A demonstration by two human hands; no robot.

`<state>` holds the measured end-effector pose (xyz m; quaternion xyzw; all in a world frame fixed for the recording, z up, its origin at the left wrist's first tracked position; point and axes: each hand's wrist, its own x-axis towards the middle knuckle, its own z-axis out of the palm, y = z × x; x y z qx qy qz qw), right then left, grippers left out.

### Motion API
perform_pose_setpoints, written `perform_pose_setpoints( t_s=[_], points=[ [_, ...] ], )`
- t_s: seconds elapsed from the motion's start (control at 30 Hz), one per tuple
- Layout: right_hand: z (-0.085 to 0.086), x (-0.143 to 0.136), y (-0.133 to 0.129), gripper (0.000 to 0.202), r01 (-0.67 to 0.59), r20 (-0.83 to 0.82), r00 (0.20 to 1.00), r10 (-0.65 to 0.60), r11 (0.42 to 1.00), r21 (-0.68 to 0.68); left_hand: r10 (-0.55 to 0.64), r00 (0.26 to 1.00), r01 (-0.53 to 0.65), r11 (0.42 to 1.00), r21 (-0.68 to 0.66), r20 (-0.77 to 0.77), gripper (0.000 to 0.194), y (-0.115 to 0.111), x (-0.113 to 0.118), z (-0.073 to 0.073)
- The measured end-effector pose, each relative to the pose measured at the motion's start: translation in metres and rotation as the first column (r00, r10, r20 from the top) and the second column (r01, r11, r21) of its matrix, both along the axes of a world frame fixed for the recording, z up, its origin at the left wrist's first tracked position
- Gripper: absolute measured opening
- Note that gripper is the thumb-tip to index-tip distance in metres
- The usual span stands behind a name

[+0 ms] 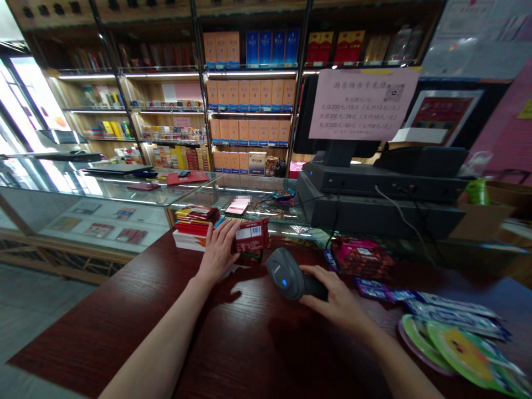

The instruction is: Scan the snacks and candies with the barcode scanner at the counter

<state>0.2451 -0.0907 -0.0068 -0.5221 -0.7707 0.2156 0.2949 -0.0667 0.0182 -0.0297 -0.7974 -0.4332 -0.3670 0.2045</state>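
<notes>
My left hand (pixel 220 249) grips the left end of a dark red packet (pixel 252 235), whose white barcode label faces me. Right beside it stands a stack of red and yellow packs and white boxes (pixel 193 227). In my right hand (pixel 326 291) is a dark grey barcode scanner (pixel 286 274) with a small blue light, held by its handle above the brown counter (pixel 233 343). Its head points toward the red packet, with a gap between them. Part of something dark green shows under the packet.
Behind the scanner lies a pile of pink-red packages (pixel 361 257). Purple-blue wrappers (pixel 453 313) and green round packages (pixel 465 352) lie at the right. A phone (pixel 238 205) rests on the glass case. The register (pixel 382 194) and its cables stand at the back right.
</notes>
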Motion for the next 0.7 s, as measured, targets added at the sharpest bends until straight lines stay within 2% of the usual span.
perform_pose_setpoints(
  t_s=[0.37, 0.57, 0.7],
  points=[
    [-0.0051, 0.0038, 0.0024, 0.047, 0.002, 0.005, 1.0, -0.002, 1.0, -0.01, -0.001, 1.0, 0.001, 1.0, 0.007, 0.004, 0.09, -0.0001, 0.0002, 0.0005],
    [-0.01, 0.0079, 0.0058, 0.06, -0.047, 0.068, 0.996, 0.052, 0.996, -0.082, 0.002, 1.0, -0.002, 1.0, -0.002, 0.007, 0.091, 0.0001, -0.0006, -0.001],
    [-0.0107, 0.0103, 0.0072, 0.055, -0.121, 0.158, 0.977, 0.143, 0.983, -0.14, 0.009, 1.0, -0.009, 1.0, -0.004, 0.012, 0.091, 0.0005, -0.0008, -0.0018]
  ],
)
